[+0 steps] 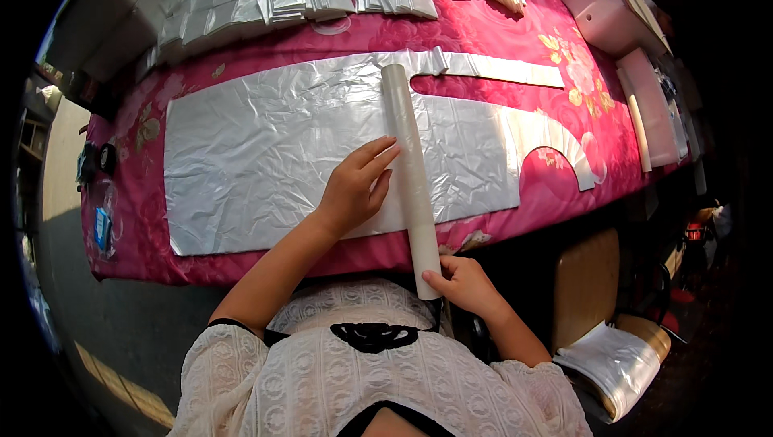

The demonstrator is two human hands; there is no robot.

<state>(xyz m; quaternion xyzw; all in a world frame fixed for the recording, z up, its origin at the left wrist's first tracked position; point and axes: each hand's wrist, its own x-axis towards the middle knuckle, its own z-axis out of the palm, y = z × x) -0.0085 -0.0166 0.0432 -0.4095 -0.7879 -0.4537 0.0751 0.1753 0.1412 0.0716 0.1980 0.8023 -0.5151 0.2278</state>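
Note:
A long off-white tube (413, 171) lies across a thin, silvery-white plastic apron (258, 155), its near end jutting past the table edge toward me. My right hand (467, 282) grips that near end, thumb on top; the fingers beneath are partly hidden. Beside the middle of the tube, my left hand (358, 183) hovers low over the apron with fingers stretched out. Its fingertips come right up to the tube; whether they touch it, I cannot tell. The apron is spread flat but wrinkled, with its strap (503, 70) and a curved neck piece (555, 143) reaching to the right.
A pink flowered cloth (346, 260) covers the table. Several stacks of folded silvery plastic packets (241, 10) line the far side. White boxes (604, 10) stand at the right, a blue item (102, 227) lies at the left edge. A chair (586, 284) holds white sheets (616, 364).

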